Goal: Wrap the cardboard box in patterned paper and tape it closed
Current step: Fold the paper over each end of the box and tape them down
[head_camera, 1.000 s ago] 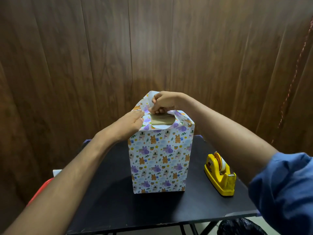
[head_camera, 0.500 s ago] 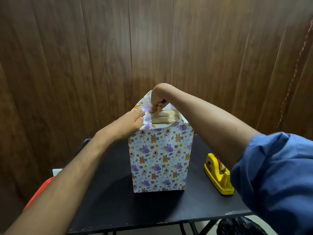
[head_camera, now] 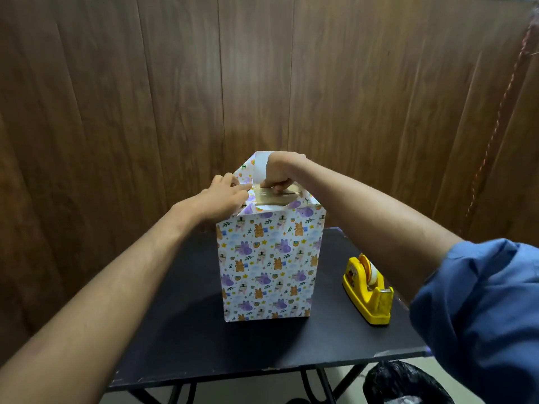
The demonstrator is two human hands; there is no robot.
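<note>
Paper [head_camera: 268, 269] now covers the standing cardboard box [head_camera: 277, 198] on the bench [head_camera: 189, 330]. The right hand [head_camera: 278, 176] has dropped from the far flap and presses, fingers curled, onto the bare top; that fold is going down. The left hand [head_camera: 224, 196] lies flat on the left flap. Tape dispenser [head_camera: 368, 290] waits right.

a single head-worn wide-angle view looks forward and down from close above the desk [head_camera: 180, 339], facing a wood-panelled wall [head_camera: 175, 83].
</note>
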